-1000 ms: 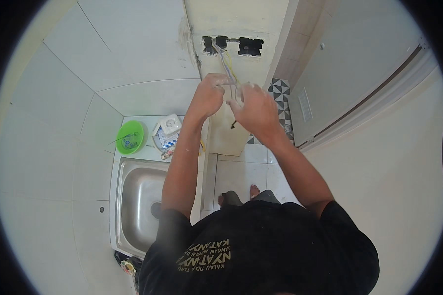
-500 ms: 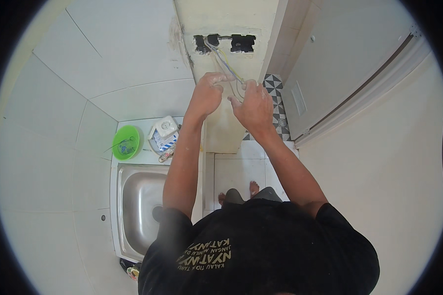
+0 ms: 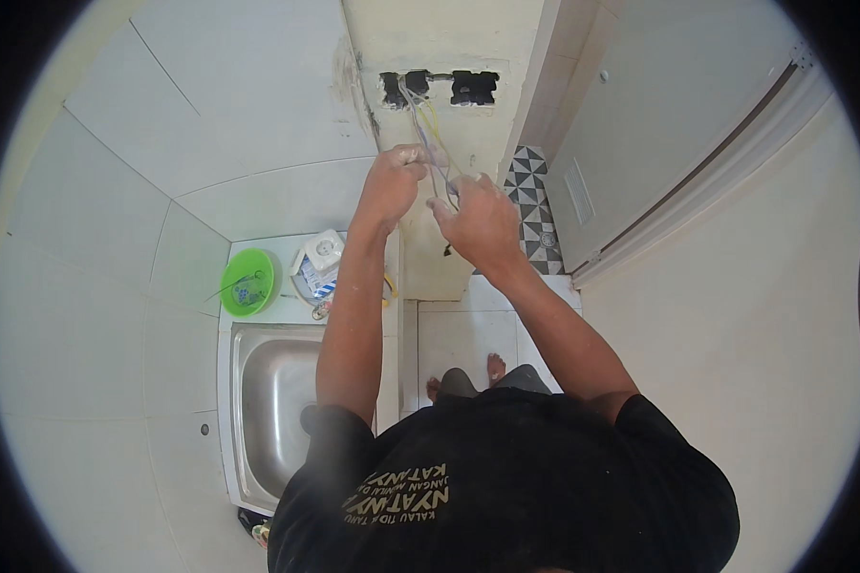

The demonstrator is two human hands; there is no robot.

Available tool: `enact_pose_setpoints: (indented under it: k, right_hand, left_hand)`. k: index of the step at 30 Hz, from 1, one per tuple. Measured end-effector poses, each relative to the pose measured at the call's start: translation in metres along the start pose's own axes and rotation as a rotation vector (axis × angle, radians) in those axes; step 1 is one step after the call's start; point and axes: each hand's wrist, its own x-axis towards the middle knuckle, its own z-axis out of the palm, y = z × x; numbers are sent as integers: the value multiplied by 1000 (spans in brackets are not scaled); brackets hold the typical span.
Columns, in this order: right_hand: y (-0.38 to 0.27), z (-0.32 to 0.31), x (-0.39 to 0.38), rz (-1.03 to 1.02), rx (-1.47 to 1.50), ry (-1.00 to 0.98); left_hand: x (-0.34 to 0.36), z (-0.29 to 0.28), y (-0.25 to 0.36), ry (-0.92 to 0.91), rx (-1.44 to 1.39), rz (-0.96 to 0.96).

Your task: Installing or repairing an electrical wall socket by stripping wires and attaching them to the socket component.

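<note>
Several thin electrical wires, grey, bluish and yellow, come out of the left one of two black wall boxes and run down between my hands. Dusted with white powder, my left hand is closed, its fingertips pinched at the wires below the box. Lower and to the right, my right hand has its thumb and fingers closed on the lower stretch of the same wires. The fingers partly hide the wire ends. Beneath my right hand, a small dark piece shows against the pale wall; its kind is unclear.
On the left, a green bowl holds scissor-like handles and small bits. Beside it lie a white socket and packaging; a yellow-edged item shows past my forearm. A steel sink is nearer. A door stands right.
My right hand has drawn down and slightly left with the wires. The left hand has shifted a little left. The small dark piece and the yellow-edged item have come into sight.
</note>
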Motion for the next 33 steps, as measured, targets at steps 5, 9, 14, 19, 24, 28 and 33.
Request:
enact_pose_setpoints:
  k: [5, 9, 14, 19, 24, 28, 33]
  right_hand:
    - [-9, -16, 8, 85, 100, -82]
    - [-13, -27, 17, 178, 196, -251]
    - [-2, -6, 13, 56, 91, 43]
    - [-13, -20, 16, 149, 223, -207]
    - [-7, -51, 29, 59, 179, -274]
    - [7, -71, 47, -22, 106, -336]
    - [37, -94, 70, -90, -100, -351]
  left_hand:
    - [12, -11, -9, -92, -237, -180]
    - [17, -4, -14, -163, -515, -112]
    - [28, 6, -26, -126, -425, -71]
    - [29, -2, -29, -214, -668, -61]
    - [31, -10, -25, -147, -507, -68]
    - [24, -25, -23, -39, -129, -43]
    - [14, -58, -13, 389, 878, 328]
